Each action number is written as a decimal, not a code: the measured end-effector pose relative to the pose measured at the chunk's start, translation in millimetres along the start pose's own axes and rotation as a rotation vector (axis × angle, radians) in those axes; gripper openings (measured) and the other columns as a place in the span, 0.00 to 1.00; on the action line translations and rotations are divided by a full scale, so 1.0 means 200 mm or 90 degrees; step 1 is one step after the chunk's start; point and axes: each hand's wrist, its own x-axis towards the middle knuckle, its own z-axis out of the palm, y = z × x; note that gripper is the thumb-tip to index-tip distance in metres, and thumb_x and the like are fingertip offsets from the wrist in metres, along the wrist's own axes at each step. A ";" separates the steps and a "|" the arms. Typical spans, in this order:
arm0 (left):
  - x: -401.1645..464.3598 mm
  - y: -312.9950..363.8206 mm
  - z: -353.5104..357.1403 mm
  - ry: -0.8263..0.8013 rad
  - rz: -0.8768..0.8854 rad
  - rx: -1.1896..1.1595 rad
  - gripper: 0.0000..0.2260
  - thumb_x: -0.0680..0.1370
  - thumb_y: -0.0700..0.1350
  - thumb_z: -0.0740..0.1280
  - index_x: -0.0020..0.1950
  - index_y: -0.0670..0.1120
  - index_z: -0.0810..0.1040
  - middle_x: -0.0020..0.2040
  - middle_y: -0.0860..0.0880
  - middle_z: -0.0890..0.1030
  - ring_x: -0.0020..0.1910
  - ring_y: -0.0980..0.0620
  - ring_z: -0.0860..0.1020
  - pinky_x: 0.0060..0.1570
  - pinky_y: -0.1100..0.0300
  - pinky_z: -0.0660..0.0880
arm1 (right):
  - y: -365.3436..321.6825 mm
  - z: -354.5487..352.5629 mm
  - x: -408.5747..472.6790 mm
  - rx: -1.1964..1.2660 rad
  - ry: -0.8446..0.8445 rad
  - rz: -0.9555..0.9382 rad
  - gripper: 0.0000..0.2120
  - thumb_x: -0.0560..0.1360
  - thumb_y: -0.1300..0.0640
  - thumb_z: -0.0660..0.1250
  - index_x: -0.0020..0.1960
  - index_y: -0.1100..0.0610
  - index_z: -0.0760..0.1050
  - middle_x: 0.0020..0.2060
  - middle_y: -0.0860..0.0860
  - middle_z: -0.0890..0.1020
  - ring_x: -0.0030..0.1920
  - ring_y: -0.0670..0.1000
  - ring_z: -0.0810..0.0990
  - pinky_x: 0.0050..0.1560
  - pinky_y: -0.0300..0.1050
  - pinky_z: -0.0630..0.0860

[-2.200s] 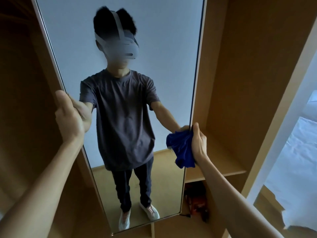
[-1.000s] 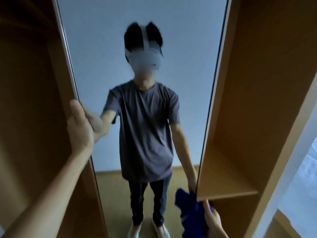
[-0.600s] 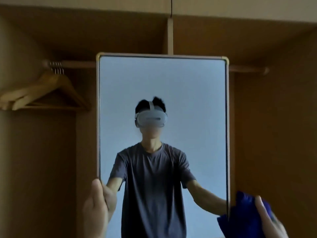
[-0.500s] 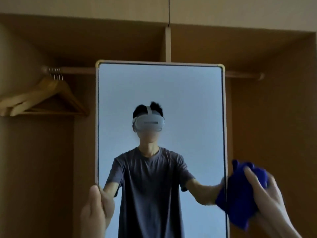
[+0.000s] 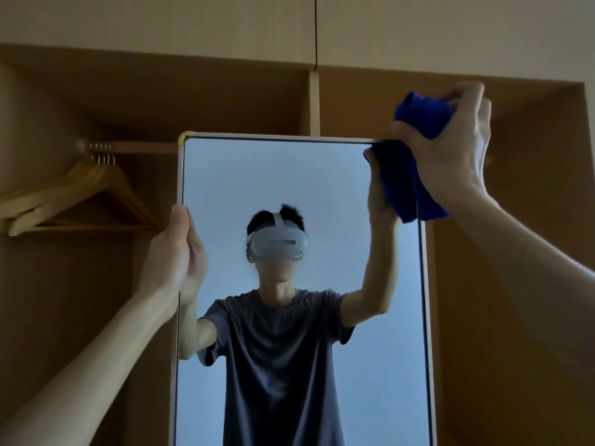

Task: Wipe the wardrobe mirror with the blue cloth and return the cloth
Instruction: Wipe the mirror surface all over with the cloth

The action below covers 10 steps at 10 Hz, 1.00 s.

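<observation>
Nearest, my left hand (image 5: 175, 252) grips the left edge of the mirror (image 5: 289, 175), steadying it. My right hand (image 5: 450, 149) is closed around the bunched blue cloth (image 5: 409, 185), pressed at the mirror's top right corner. I judge wiping is in hand; next, a sweep across the top. Behind: hangers (image 5: 74, 194) on a rail (image 5: 135, 146).

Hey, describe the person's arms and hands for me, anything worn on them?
Both the left hand and right hand are bare: no gloves, rings, watch or bracelets visible. The forearms are uncovered. The mirror reflection shows short dark grey T-shirt sleeves ending above the elbows.
</observation>
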 end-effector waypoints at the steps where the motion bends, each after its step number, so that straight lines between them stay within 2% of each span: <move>1: 0.01 -0.01 0.01 -0.018 0.011 0.066 0.38 0.84 0.61 0.50 0.58 0.21 0.62 0.55 0.16 0.64 0.56 0.15 0.61 0.50 0.24 0.65 | 0.01 0.10 -0.06 -0.062 -0.036 -0.044 0.29 0.74 0.44 0.75 0.66 0.59 0.69 0.65 0.55 0.69 0.57 0.49 0.71 0.56 0.36 0.70; 2: 0.00 0.00 0.01 0.000 -0.005 0.062 0.37 0.84 0.60 0.51 0.57 0.21 0.61 0.56 0.16 0.60 0.57 0.15 0.58 0.56 0.22 0.59 | 0.09 0.15 -0.18 -0.139 -0.072 -0.150 0.27 0.78 0.41 0.69 0.67 0.60 0.72 0.68 0.57 0.69 0.65 0.56 0.72 0.65 0.47 0.71; 3: 0.00 -0.02 0.01 -0.035 0.012 0.001 0.37 0.84 0.60 0.50 0.60 0.21 0.62 0.59 0.17 0.63 0.59 0.17 0.62 0.61 0.26 0.60 | 0.17 0.11 -0.25 -0.285 -0.124 -0.260 0.28 0.83 0.42 0.57 0.74 0.59 0.70 0.76 0.57 0.68 0.77 0.60 0.64 0.77 0.60 0.61; 4: 0.07 -0.09 0.01 -0.002 -0.041 -0.114 0.27 0.82 0.63 0.53 0.60 0.43 0.80 0.56 0.47 0.83 0.49 0.59 0.81 0.53 0.70 0.75 | 0.26 0.08 -0.29 -0.400 -0.098 -0.324 0.27 0.85 0.44 0.52 0.79 0.55 0.64 0.80 0.55 0.64 0.80 0.61 0.59 0.77 0.64 0.57; 5: 0.10 -0.11 0.01 -0.017 -0.022 -0.031 0.24 0.82 0.64 0.52 0.36 0.49 0.70 0.24 0.60 0.73 0.21 0.64 0.70 0.25 0.73 0.65 | 0.29 0.16 -0.31 -0.322 -0.034 -0.250 0.24 0.85 0.48 0.55 0.79 0.55 0.64 0.79 0.55 0.64 0.78 0.60 0.62 0.75 0.62 0.62; 6: 0.09 -0.10 0.01 -0.028 -0.012 0.027 0.23 0.79 0.68 0.50 0.34 0.52 0.61 0.17 0.59 0.67 0.16 0.60 0.65 0.23 0.67 0.61 | 0.20 0.28 -0.32 -0.248 0.077 -0.127 0.22 0.85 0.50 0.57 0.77 0.56 0.67 0.77 0.56 0.67 0.76 0.60 0.66 0.74 0.61 0.64; 7: 0.11 -0.12 0.00 -0.017 -0.014 0.034 0.22 0.79 0.68 0.51 0.34 0.54 0.61 0.17 0.60 0.67 0.16 0.61 0.66 0.31 0.60 0.60 | 0.00 0.45 -0.32 -0.214 0.119 -0.062 0.23 0.84 0.49 0.56 0.76 0.56 0.68 0.78 0.56 0.67 0.76 0.61 0.66 0.74 0.60 0.63; 8: 0.10 -0.11 0.00 0.000 -0.049 -0.010 0.19 0.80 0.68 0.51 0.36 0.57 0.63 0.19 0.63 0.70 0.20 0.63 0.69 0.47 0.37 0.72 | -0.19 0.65 -0.39 -0.162 0.054 -0.132 0.23 0.84 0.47 0.56 0.76 0.54 0.70 0.78 0.54 0.68 0.77 0.60 0.66 0.73 0.59 0.65; 9: 0.07 -0.09 0.00 0.012 -0.060 -0.111 0.15 0.81 0.64 0.54 0.39 0.58 0.68 0.23 0.65 0.74 0.31 0.63 0.70 0.71 0.44 0.65 | -0.40 0.84 -0.50 -0.105 0.025 -0.198 0.21 0.84 0.48 0.59 0.74 0.52 0.73 0.76 0.52 0.71 0.77 0.59 0.67 0.73 0.60 0.66; 10: 0.04 -0.08 -0.02 -0.005 -0.114 -0.182 0.26 0.83 0.60 0.54 0.66 0.41 0.77 0.59 0.50 0.83 0.61 0.53 0.79 0.76 0.50 0.57 | -0.51 0.91 -0.58 -0.069 -0.086 -0.368 0.20 0.83 0.49 0.61 0.73 0.52 0.74 0.75 0.51 0.72 0.77 0.59 0.67 0.73 0.62 0.66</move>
